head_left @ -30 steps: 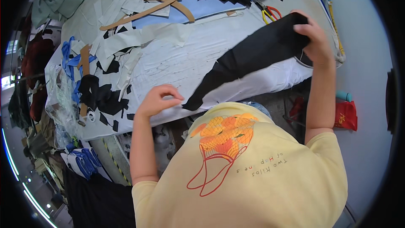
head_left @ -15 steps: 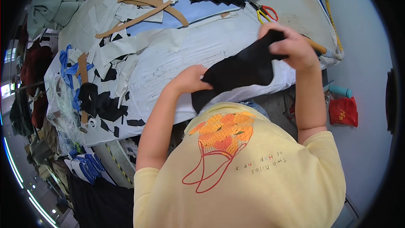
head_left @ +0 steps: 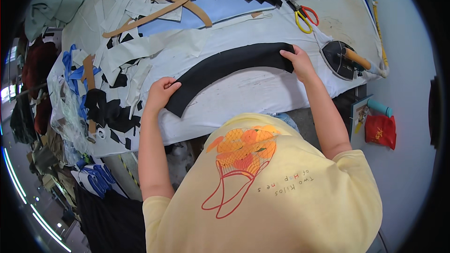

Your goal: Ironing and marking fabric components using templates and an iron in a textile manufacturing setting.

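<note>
A curved black fabric piece (head_left: 229, 61) lies spread in an arc over the white-covered table (head_left: 229, 91), close to its near edge. My left hand (head_left: 162, 93) pinches its lower left end between thumb and fingers. At the other end, my right hand (head_left: 298, 62) grips the upper right corner, thumb on top and fingers partly hidden beneath the cloth. Just right of that hand, an iron (head_left: 338, 60) with a wooden handle rests on the table. Beyond it lie scissors (head_left: 305, 18) with red and yellow handles.
Black fabric scraps (head_left: 110, 110), white strips and a clear plastic bag (head_left: 70, 117) crowd the table's left side. Tan curved strips (head_left: 161, 16) lie on light blue fabric (head_left: 220, 7) at the back. A red pouch (head_left: 380, 130) and teal bottle (head_left: 379, 107) are off the right edge.
The black piece was bunched and raised between my hands; now it is stretched out in a smooth arc on the table. My left hand moved left, and the right came lower, uncovering the iron.
</note>
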Action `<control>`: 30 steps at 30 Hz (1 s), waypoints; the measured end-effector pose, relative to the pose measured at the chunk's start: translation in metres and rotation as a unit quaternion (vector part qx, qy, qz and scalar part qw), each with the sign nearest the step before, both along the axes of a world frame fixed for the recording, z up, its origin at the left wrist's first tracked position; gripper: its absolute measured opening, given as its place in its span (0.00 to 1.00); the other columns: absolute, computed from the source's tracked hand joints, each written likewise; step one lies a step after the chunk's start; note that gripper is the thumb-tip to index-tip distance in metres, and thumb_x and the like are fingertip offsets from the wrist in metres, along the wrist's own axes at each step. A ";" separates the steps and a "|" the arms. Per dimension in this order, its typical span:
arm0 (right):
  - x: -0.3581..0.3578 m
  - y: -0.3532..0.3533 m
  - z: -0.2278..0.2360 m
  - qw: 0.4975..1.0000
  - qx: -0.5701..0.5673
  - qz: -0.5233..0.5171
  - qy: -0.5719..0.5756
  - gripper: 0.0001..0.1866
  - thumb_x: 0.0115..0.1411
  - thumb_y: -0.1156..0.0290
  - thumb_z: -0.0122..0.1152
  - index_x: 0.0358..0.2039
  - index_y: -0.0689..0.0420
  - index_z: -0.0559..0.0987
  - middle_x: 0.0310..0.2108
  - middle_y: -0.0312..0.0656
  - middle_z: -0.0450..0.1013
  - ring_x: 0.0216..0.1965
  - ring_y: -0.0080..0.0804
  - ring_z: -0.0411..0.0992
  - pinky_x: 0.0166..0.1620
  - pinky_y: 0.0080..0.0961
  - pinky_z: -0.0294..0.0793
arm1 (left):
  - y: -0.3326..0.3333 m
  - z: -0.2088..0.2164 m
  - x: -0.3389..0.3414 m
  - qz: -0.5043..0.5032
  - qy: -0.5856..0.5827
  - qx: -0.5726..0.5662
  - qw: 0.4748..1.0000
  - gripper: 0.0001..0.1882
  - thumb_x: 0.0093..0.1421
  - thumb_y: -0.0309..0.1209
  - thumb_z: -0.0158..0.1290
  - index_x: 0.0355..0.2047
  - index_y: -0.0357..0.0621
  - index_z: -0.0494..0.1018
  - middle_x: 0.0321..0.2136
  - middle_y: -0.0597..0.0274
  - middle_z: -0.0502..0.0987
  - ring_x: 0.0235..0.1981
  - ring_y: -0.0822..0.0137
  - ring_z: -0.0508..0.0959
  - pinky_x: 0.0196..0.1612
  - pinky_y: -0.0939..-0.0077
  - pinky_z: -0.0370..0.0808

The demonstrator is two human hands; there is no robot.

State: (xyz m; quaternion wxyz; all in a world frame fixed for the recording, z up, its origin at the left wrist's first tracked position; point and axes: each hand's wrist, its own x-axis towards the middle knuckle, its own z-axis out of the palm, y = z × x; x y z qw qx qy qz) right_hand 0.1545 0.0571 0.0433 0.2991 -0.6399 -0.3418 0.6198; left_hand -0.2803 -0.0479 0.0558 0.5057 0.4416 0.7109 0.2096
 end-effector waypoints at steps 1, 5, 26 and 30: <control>-0.001 0.000 -0.005 1.000 -0.002 0.000 0.000 0.14 0.57 0.71 0.63 0.43 0.61 0.77 0.35 0.36 0.77 0.36 0.23 0.73 0.40 0.21 0.72 | 0.003 -0.003 0.003 -0.007 0.014 0.008 1.000 0.11 0.56 0.32 0.63 0.33 0.36 0.77 0.23 0.69 0.78 0.24 0.80 0.72 0.29 0.83 0.69; -0.001 0.003 -0.018 0.999 -0.029 0.004 -0.026 0.14 0.57 0.71 0.63 0.43 0.60 0.77 0.35 0.36 0.77 0.35 0.22 0.73 0.39 0.22 0.72 | 0.013 -0.019 0.005 -0.015 0.022 0.011 1.000 0.13 0.54 0.33 0.64 0.32 0.36 0.77 0.21 0.68 0.77 0.23 0.79 0.72 0.27 0.82 0.68; 0.021 0.007 -0.020 0.925 0.129 0.168 -0.315 0.16 0.53 0.64 0.67 0.34 0.63 0.77 0.23 0.45 0.74 0.25 0.34 0.71 0.32 0.29 0.70 | -0.054 -0.035 -0.016 0.203 0.082 -0.033 0.975 0.11 0.55 0.30 0.62 0.35 0.39 0.73 0.23 0.65 0.76 0.18 0.74 0.76 0.24 0.78 0.70; 0.028 0.006 -0.029 0.893 0.117 0.179 -0.397 0.15 0.54 0.62 0.66 0.27 0.61 0.74 0.21 0.44 0.72 0.24 0.39 0.71 0.30 0.33 0.69 | -0.053 -0.030 0.002 0.114 0.334 0.020 0.935 0.11 0.53 0.34 0.61 0.34 0.44 0.74 0.23 0.63 0.77 0.26 0.61 0.78 0.31 0.66 0.72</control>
